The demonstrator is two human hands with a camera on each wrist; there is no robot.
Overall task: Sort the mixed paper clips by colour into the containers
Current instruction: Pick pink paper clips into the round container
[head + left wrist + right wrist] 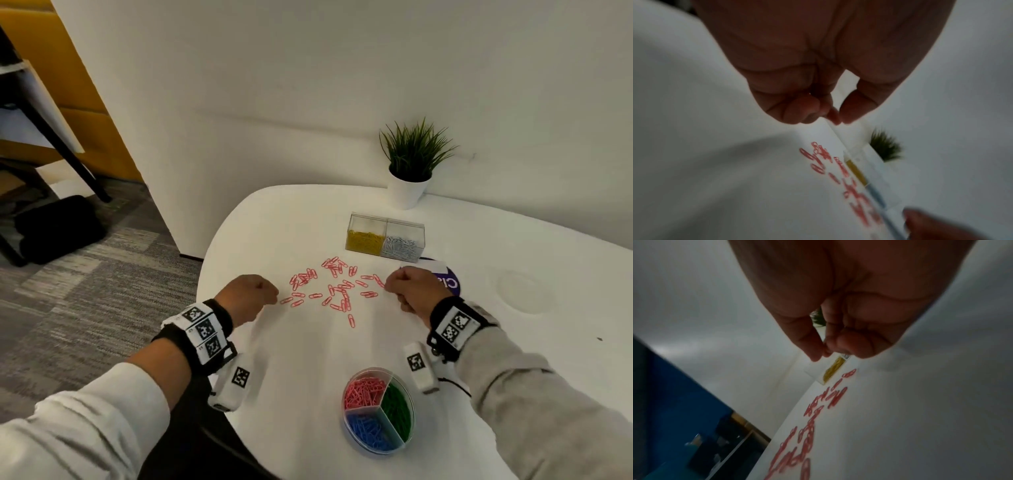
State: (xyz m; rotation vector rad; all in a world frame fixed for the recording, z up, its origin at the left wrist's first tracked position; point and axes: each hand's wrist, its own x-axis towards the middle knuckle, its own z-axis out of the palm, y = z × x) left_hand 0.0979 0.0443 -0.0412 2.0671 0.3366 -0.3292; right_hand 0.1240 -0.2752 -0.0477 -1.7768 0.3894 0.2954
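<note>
Many pink paper clips [334, 291] [819, 168] [836, 398] lie scattered on the white table [308, 359]. My left hand [260, 291] [830, 113] sits at the left end of the scatter, fingers curled into a loose fist, thumb against fingertips; no clip shows in it. My right hand [400, 287] [824, 350] sits at the right end, curled the same way, with nothing visible in it. A round three-part container [376, 370] near me holds pink, green and blue clips. A clear two-part box [385, 226] [856, 172] [833, 369] behind the scatter holds yellow and white clips.
A potted plant [411, 164] stands at the back by the wall. A purple disc [448, 281] with a white card lies just behind my right hand. The table's rounded left edge [202, 284] drops to carpet; a black bag [58, 229] lies there.
</note>
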